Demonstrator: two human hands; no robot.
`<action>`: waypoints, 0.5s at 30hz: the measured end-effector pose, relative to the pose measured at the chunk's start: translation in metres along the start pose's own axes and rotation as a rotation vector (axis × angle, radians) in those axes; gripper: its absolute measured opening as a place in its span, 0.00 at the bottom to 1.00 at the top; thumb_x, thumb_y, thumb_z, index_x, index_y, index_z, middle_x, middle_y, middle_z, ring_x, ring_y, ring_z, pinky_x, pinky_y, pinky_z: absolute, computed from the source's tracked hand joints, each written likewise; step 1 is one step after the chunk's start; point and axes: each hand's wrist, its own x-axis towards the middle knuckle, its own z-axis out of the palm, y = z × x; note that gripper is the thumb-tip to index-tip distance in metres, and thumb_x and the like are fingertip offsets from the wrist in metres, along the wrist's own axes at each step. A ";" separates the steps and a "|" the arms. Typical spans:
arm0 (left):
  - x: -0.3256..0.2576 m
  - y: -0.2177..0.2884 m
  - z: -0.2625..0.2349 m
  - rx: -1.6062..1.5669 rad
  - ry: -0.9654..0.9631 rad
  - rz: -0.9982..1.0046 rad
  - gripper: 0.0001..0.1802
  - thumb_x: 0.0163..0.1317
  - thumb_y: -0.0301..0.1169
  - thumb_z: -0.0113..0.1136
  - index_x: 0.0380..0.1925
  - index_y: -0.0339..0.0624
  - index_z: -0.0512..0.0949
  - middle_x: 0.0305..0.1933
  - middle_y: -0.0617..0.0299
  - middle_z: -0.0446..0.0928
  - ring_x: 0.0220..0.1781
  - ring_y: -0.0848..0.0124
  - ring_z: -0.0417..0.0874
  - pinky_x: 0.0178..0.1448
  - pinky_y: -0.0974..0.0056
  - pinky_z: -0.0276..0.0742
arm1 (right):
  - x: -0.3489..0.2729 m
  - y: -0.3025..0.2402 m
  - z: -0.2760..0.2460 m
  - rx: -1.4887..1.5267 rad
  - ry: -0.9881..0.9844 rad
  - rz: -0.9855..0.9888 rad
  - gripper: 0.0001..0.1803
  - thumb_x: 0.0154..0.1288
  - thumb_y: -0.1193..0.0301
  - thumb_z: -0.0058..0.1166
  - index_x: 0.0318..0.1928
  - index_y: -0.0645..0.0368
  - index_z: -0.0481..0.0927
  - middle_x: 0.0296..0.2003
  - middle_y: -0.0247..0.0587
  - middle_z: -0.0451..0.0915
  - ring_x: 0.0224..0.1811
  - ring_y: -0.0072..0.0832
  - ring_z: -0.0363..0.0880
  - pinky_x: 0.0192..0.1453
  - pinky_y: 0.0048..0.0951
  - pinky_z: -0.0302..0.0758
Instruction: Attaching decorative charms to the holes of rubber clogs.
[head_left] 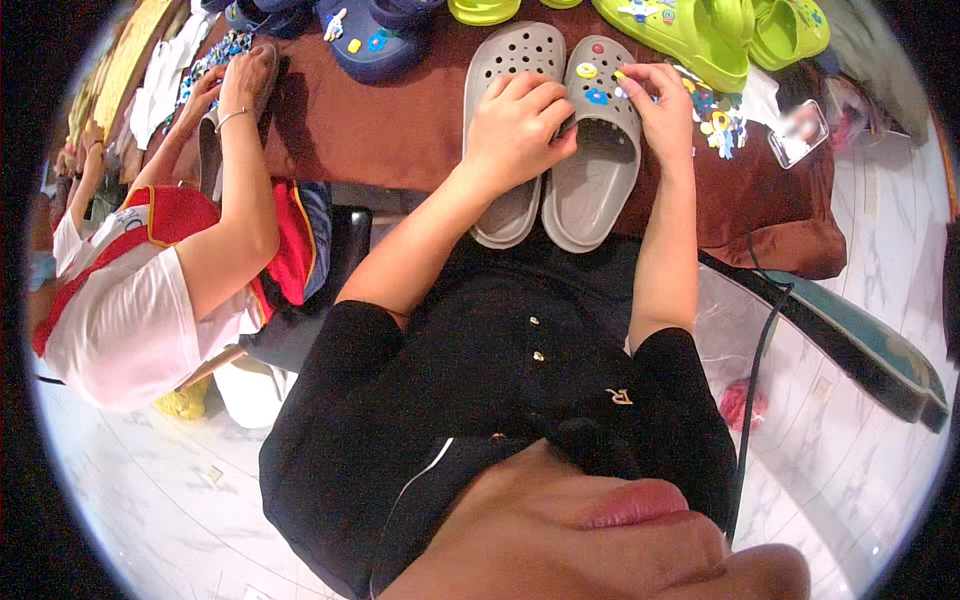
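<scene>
Two grey clogs with holes in their uppers lie side by side at the table's front edge, toes pointing away. My left hand (520, 130) is curled over the upper of the left clog (517, 48), its fingertips against the inner side of the right clog (590, 190). That right clog carries several charms: a red one (598, 48), a yellow-and-white one (587, 71) and a blue flower (597, 96). At its outer side my right hand (660, 100) pinches a small yellow charm (619, 75) against the upper. A white bit shows just below the fingertips.
Loose charms (722, 128) and a clear plastic case (800, 133) lie right on the brown tablecloth (400, 140). Blue clogs (370, 45) and lime clogs (690, 35) stand at the back. A co-worker (150, 290) handles a dark clog at left. A cable (765, 350) hangs right.
</scene>
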 end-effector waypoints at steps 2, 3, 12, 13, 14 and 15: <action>0.000 0.000 0.001 -0.005 -0.003 0.005 0.12 0.43 0.34 0.71 0.31 0.50 0.81 0.41 0.69 0.81 0.49 0.68 0.81 0.51 0.60 0.75 | 0.002 -0.003 -0.002 -0.111 -0.020 -0.037 0.10 0.60 0.69 0.63 0.40 0.60 0.85 0.36 0.41 0.79 0.42 0.34 0.78 0.47 0.32 0.73; 0.001 0.000 0.002 -0.009 -0.007 0.004 0.12 0.44 0.35 0.71 0.31 0.50 0.81 0.41 0.70 0.81 0.49 0.68 0.81 0.51 0.60 0.75 | 0.001 0.000 -0.002 -0.102 -0.011 -0.044 0.09 0.62 0.68 0.61 0.39 0.60 0.85 0.36 0.43 0.79 0.44 0.37 0.78 0.49 0.34 0.73; 0.002 0.003 0.001 -0.006 0.004 0.000 0.12 0.43 0.33 0.71 0.31 0.49 0.82 0.40 0.69 0.82 0.48 0.68 0.81 0.50 0.59 0.76 | -0.017 0.028 -0.015 0.045 0.243 0.195 0.09 0.70 0.71 0.52 0.44 0.62 0.81 0.36 0.42 0.85 0.38 0.28 0.84 0.46 0.29 0.76; 0.002 0.002 0.001 -0.004 0.006 -0.001 0.12 0.43 0.33 0.71 0.31 0.49 0.82 0.40 0.69 0.82 0.48 0.68 0.81 0.50 0.59 0.76 | -0.020 0.035 -0.019 -0.002 0.268 0.196 0.09 0.69 0.72 0.54 0.45 0.62 0.81 0.36 0.42 0.85 0.38 0.29 0.84 0.46 0.29 0.77; 0.001 0.002 0.001 -0.002 0.005 0.001 0.12 0.43 0.33 0.71 0.31 0.49 0.82 0.40 0.69 0.82 0.48 0.68 0.81 0.50 0.59 0.76 | -0.024 0.043 -0.024 -0.049 0.291 0.197 0.09 0.67 0.73 0.56 0.46 0.61 0.81 0.36 0.42 0.85 0.39 0.29 0.84 0.47 0.30 0.77; 0.003 0.003 0.003 -0.006 0.007 0.006 0.12 0.43 0.33 0.71 0.30 0.49 0.82 0.40 0.69 0.82 0.48 0.68 0.81 0.50 0.59 0.76 | -0.028 0.060 -0.033 -0.089 0.314 0.199 0.12 0.63 0.74 0.60 0.48 0.59 0.82 0.37 0.42 0.85 0.39 0.31 0.84 0.47 0.30 0.77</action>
